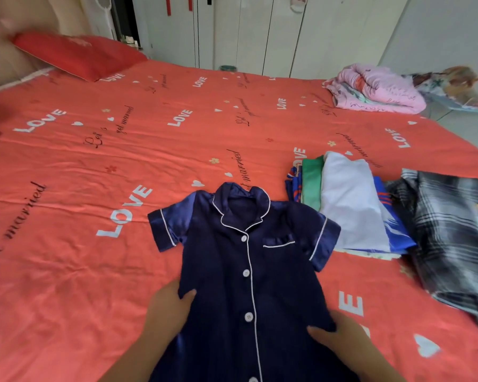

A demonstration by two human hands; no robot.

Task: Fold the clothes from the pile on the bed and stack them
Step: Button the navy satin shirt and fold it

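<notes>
gripping shirt (249, 260) sides w/ L hand (169, 304) & R hand (340, 337) fingers | lying flat on bed (100, 205) | stack (351, 205) just beside

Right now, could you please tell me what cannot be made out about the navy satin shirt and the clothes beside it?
Head view:
- Navy satin button-up shirt: hem cut off by the bottom edge.
- Left hand and right hand: fingertips tucked under the shirt's sides, grip unclear.
- Folded stack topped by a white garment: lower pieces covered.
- Black-and-white plaid garment: blurred, cut by the right edge.
</notes>
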